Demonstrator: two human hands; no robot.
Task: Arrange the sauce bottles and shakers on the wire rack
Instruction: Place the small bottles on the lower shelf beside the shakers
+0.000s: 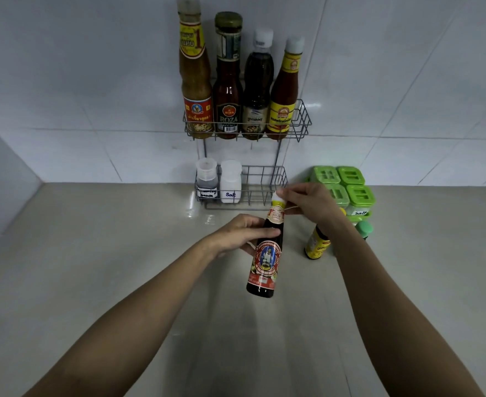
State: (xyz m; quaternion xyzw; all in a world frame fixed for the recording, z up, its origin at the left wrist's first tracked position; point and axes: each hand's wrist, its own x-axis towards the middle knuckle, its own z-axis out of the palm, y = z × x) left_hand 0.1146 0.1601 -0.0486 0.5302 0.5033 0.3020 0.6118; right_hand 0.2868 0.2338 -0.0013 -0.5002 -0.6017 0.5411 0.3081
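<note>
A two-tier wire rack [302,121] stands against the tiled wall. Its upper shelf holds several tall sauce bottles [227,81] in a row. On the lower shelf [261,184] two small shakers stand at the left: a dark one [206,179] and a white one marked "Salt" [230,181]. Above the counter, in front of the rack, I hold a dark sauce bottle [264,262] with a red label. My left hand [241,233] grips its shoulder. My right hand [307,202] pinches its white cap.
A small yellow-labelled bottle [316,245] and a green-capped one [364,229] stand on the counter to the right, partly behind my right forearm. Green-lidded spice containers [347,187] sit by the wall, right of the rack. A side wall rises at the far left.
</note>
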